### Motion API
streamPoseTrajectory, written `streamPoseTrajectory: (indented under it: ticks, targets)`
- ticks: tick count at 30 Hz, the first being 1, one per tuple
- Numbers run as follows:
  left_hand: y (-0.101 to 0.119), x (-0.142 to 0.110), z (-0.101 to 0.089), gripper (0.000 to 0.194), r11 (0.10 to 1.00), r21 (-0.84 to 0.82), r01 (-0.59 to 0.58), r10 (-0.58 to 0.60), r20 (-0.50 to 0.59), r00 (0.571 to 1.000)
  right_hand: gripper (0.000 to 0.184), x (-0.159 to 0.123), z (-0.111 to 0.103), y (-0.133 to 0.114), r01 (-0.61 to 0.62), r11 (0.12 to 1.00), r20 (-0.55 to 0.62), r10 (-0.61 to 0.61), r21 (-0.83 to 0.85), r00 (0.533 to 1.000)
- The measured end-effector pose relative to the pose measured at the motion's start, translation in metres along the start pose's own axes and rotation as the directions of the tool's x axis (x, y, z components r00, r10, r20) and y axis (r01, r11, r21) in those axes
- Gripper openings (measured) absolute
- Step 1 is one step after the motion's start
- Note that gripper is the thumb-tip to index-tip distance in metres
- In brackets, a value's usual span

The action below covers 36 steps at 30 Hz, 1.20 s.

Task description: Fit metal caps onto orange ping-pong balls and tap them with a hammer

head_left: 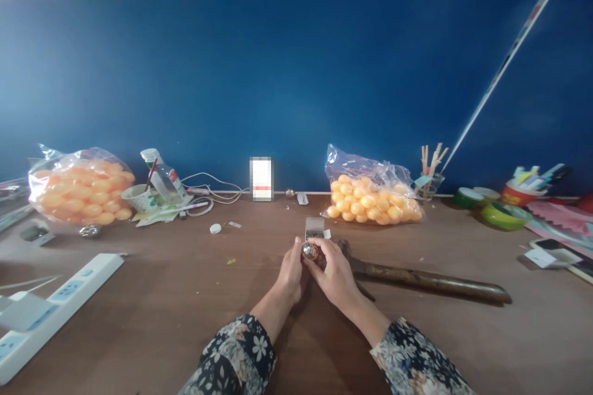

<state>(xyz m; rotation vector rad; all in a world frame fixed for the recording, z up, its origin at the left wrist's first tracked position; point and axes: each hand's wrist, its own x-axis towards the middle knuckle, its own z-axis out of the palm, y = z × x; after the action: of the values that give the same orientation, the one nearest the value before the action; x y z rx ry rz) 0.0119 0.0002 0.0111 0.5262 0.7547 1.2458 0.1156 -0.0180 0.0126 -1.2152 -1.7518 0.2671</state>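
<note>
My left hand [291,271] and my right hand [334,273] meet at the middle of the brown table [185,308], fingers curled. Between their fingertips they pinch a small round object [309,251], shiny silver on one side and orange on the other. Just beyond it a small grey metal block [315,228] stands on the table. A hammer with a long wooden handle [430,281] lies right of my right hand, its head partly hidden behind that hand.
A clear bag of orange balls [370,197] sits behind the hands, another bag of orange balls [81,191] at far left. A white power strip [50,302] lies front left. Cups, a bottle [162,179], cables, bowls and a phone [560,253] line the blue back wall.
</note>
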Motion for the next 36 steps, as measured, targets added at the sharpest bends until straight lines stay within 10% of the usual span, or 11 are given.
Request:
streamPoseTrajectory:
  ticks: [36]
  targets:
    - [0.0028, -0.0028, 0.0033, 0.039, 1.0, 0.001, 0.0, 0.0, 0.028, 1.0, 0.03, 0.0003, -0.0008, -0.0006, -0.015, 1.0, 0.007, 0.015, -0.007, 1.0]
